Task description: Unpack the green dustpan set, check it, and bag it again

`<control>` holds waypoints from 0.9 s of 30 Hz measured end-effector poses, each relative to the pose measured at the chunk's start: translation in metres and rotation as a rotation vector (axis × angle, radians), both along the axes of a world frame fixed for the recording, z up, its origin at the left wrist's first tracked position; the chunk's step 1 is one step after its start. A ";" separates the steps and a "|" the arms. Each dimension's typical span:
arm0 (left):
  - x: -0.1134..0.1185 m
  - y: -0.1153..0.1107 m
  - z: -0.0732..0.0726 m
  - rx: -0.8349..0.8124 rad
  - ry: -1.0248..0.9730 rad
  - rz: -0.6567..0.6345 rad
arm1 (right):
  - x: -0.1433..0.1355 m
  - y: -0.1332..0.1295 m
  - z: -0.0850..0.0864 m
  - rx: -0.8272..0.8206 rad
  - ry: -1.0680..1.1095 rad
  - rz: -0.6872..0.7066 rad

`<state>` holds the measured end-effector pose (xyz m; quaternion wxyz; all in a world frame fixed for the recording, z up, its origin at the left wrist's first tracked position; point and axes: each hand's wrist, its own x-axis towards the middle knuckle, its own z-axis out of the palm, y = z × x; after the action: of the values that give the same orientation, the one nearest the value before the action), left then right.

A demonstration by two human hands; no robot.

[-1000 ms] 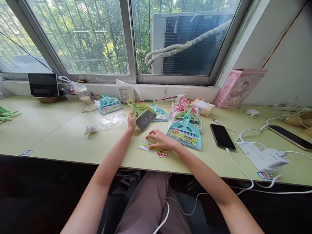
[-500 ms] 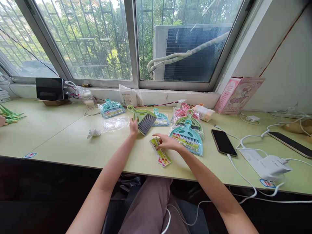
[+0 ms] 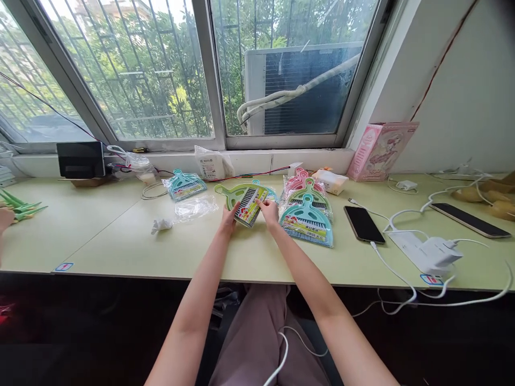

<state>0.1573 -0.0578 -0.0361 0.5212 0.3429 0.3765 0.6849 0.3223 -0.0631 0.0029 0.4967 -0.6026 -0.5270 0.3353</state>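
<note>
A green dustpan-and-brush set [image 3: 230,194] is tilted above the table, its handle pointing left. My left hand [image 3: 228,219] is closed around its lower left edge. My right hand [image 3: 269,210] pinches the right end of a yellow-green printed label card [image 3: 251,203], which lies across the dark bristles. To the right rest wrapped sets: a blue one [image 3: 309,214] in front, a green one [image 3: 309,186] behind it and a pink one [image 3: 298,179] at the back. Another blue set [image 3: 270,192] is partly hidden behind the one I hold.
Farther left lie a wrapped blue set [image 3: 184,185], clear plastic wrapping [image 3: 196,208] and a crumpled white tissue [image 3: 161,225]. On the right are a phone [image 3: 364,224], a power strip [image 3: 410,252] with white cables, and a pink box [image 3: 382,151]. Another person's hand [image 3: 5,217] shows at the left edge.
My right hand has lifted the label card off the table and brought it up and left onto the bristles. The green set has turned in my left hand. The view has shifted slightly.
</note>
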 end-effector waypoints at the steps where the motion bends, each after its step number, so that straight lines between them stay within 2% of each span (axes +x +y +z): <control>1: 0.004 -0.005 0.002 0.023 0.003 -0.031 | 0.000 -0.001 -0.002 0.008 -0.071 -0.036; 4: 0.012 -0.015 0.007 0.067 0.044 -0.085 | 0.004 -0.004 -0.008 0.048 -0.219 -0.100; 7: 0.014 -0.018 0.011 0.071 0.097 -0.085 | 0.011 -0.006 -0.010 0.069 -0.309 -0.100; 11: 0.013 -0.017 0.014 0.095 0.085 -0.062 | 0.012 -0.007 -0.009 0.107 -0.328 -0.081; 13: 0.011 -0.017 0.015 0.094 0.064 -0.055 | 0.009 -0.005 -0.010 0.155 -0.251 -0.082; 16: 0.008 -0.016 0.017 0.078 0.040 -0.040 | 0.003 0.000 -0.016 0.186 0.012 -0.037; 20: 0.007 -0.017 0.015 0.035 0.048 -0.089 | -0.005 0.008 -0.028 0.029 0.411 0.187; 23: 0.010 -0.015 0.013 0.027 0.089 -0.158 | -0.005 0.012 -0.032 0.004 0.547 0.220; 25: 0.009 -0.011 0.013 0.015 0.134 -0.107 | -0.002 0.014 -0.032 0.026 0.592 0.202; 27: 0.002 -0.006 0.015 0.008 0.256 0.099 | 0.001 0.016 -0.032 0.058 0.593 0.175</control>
<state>0.1594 -0.0641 -0.0211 0.4330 0.4106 0.4538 0.6618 0.3234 -0.0472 -0.0293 0.6149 -0.4165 -0.4184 0.5229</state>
